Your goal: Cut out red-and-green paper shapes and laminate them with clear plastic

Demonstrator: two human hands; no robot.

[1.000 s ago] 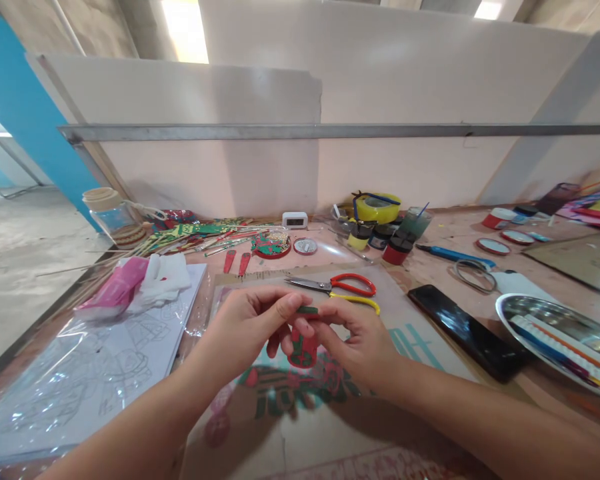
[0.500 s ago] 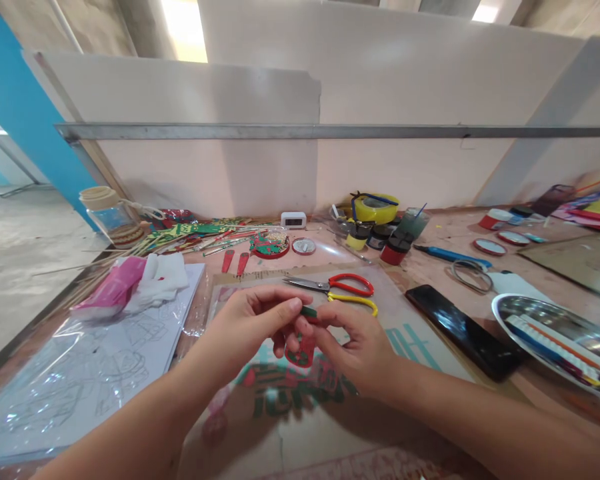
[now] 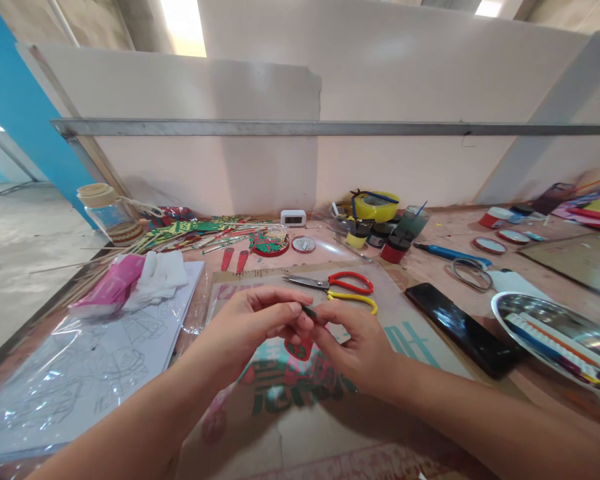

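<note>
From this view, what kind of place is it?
Probably a craft workbench: scissors, paint pots and printed paper sheets lie about, and both hands pinch a small red-and-green piece.

A glossy black glass-fronted phone [image 3: 459, 328] lies beside a shiny round metal tray [image 3: 540, 308]; clear crinkled plastic film [image 3: 70, 380] covers white paper (line drawings beneath), near plastic-handled red steel scissors [image 3: 336, 283].
</note>
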